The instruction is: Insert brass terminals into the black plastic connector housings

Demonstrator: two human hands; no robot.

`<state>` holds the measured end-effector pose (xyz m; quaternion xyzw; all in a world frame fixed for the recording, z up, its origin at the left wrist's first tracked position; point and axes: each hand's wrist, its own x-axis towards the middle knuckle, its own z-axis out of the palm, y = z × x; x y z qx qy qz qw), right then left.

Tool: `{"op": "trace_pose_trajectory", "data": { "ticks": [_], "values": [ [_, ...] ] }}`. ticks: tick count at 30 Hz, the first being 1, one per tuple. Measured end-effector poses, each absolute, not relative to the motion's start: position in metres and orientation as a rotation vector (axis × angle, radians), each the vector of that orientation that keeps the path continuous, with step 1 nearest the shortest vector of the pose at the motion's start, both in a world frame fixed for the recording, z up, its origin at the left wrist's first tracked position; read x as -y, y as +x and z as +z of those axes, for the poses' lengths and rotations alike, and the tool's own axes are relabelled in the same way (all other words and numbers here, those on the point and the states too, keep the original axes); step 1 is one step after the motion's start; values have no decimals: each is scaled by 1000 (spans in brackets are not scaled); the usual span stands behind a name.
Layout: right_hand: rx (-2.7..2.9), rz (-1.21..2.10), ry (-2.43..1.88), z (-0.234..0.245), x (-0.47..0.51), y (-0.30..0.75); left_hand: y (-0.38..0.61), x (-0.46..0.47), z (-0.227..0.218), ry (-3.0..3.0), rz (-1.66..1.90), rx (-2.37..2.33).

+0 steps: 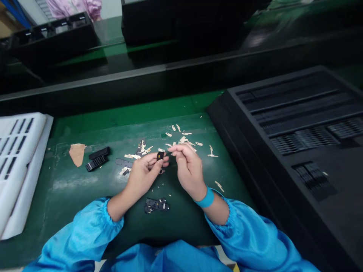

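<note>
Between the thumb and fingers of my left hand (144, 173) is a small black plate (160, 155) with a yellow spot on it. Just to its right, my right hand (188, 164) has thumb and fingertips pinched together; whatever they hold is too small to make out. Below the hands, several flat black perforated parts (157, 204) lie in a small heap on the green mat. Beyond my hands, many cream-coloured slips (184, 139) are scattered, some mixed with black strips (141, 146) to the left.
Left of the hands are stacked black slotted parts (98, 158) and a tan scrap (77, 154). A white foam tray (21, 162) with slots stands at the left edge. A large black foam tray (309, 211) holding rows of parts fills the right. A person in pink sleeves (74, 8) is across the bench.
</note>
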<state>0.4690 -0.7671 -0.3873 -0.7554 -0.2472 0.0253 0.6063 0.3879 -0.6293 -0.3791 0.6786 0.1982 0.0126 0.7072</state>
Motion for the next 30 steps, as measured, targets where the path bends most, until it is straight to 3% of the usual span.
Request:
{"op": "trace_pose_trajectory", "data": {
  "ticks": [24,30],
  "values": [
    [397,498,-1540,-396,760,471,389,626,-368,1737,-28,-286],
    [442,493,-1552,-395,760,472,384,626,-372,2037,60,-216]
  ]
}}
